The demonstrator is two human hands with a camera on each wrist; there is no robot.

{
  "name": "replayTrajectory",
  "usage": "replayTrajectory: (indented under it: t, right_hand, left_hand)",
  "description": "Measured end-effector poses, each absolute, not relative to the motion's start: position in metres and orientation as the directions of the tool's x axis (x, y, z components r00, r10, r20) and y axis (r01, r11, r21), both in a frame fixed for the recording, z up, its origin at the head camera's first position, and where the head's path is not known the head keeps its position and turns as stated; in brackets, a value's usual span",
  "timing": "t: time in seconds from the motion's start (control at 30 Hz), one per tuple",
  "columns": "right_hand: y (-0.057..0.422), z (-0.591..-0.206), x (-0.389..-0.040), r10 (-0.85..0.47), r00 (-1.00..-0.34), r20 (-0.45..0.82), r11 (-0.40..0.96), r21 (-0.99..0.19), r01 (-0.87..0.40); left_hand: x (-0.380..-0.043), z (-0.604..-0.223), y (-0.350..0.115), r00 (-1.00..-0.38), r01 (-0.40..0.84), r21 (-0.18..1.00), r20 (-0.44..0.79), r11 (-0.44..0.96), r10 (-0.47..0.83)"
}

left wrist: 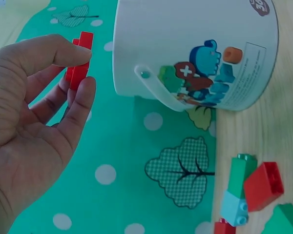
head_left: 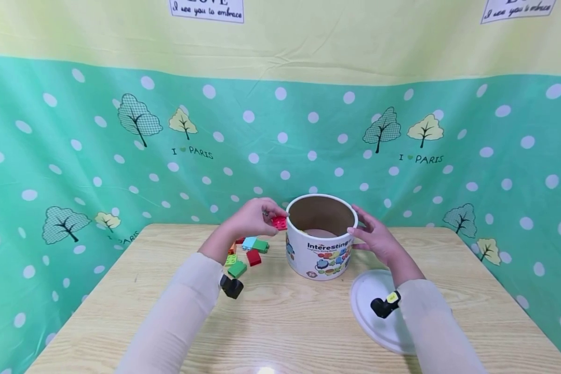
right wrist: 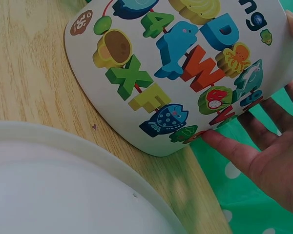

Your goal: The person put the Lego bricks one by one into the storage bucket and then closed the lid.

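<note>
Red brick (head_left: pixel 279 224): pinched between the thumb and fingers of the left hand (head_left: pixel 252 218), raised above the bench (head_left: pixel 280 322), studded face showing in the head view.
Brick to bucket: it sits just outside the left edge of the bucket (head_left: pixel 304 259), about level with the rim; the left wrist view shows a gap between them, so the bucket's mouth lies to the right of the pinch.
Long axis: fingertips cover one end, so I cannot tell it surely; the left wrist view shows the brick edge-on.
Nearer hand: the left; the right hand (head_left: pixel 377 239) is across the bucket's mouth.
Right hand's state: fingers spread, touching the bucket's outer right side, not clenched.
Bucket: upright, uncovered, its handle (left wrist: pixel 155 89) lying along the wall.
Lid (head_left: pixel 378 324): flat on the bench, partly hidden by the right sleeve (head_left: pixel 437 322).
Loose bricks (head_left: pixel 254 257): clustered left of the bucket.
</note>
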State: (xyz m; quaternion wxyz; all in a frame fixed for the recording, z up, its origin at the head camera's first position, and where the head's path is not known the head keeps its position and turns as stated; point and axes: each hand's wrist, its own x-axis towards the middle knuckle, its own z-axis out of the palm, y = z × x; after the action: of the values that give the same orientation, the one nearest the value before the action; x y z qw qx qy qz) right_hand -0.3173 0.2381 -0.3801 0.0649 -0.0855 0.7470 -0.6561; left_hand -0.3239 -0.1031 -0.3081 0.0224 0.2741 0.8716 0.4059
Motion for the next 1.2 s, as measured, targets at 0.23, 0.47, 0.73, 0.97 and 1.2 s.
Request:
replayTrajectory:
  t: [0.23,0.47,0.73,0.97,1.2]
  right_hand:
    - [0.240,-0.381,-0.319,-0.211,-0.977,0.020,0.131,-0.990,-0.049]
    - [0.240,-0.383,-0.319,-0.214,-0.976,0.031,0.122,-0.991,-0.058]
    - [0.239,-0.383,-0.317,-0.214,-0.976,0.029,0.121,-0.991,-0.056]
    - [0.239,-0.384,-0.317,-0.213,-0.977,0.032,0.129,-0.990,-0.061]
    - [0.239,-0.385,-0.320,-0.211,-0.977,0.042,0.136,-0.988,-0.072]
  left_hand:
    - [-0.332,-0.294,-0.081,-0.839,0.457,0.699,0.134,0.550,0.527]
    - [-0.347,-0.288,-0.059,-0.827,0.466,0.646,0.075,0.605,0.557]
    - [-0.358,-0.286,-0.045,-0.860,0.343,0.712,-0.025,0.613,0.510]
    - [-0.364,-0.295,-0.037,-0.883,0.309,0.800,0.041,0.514,0.467]
    - [-0.366,-0.300,-0.043,-0.902,0.286,0.833,0.069,0.473,0.425]
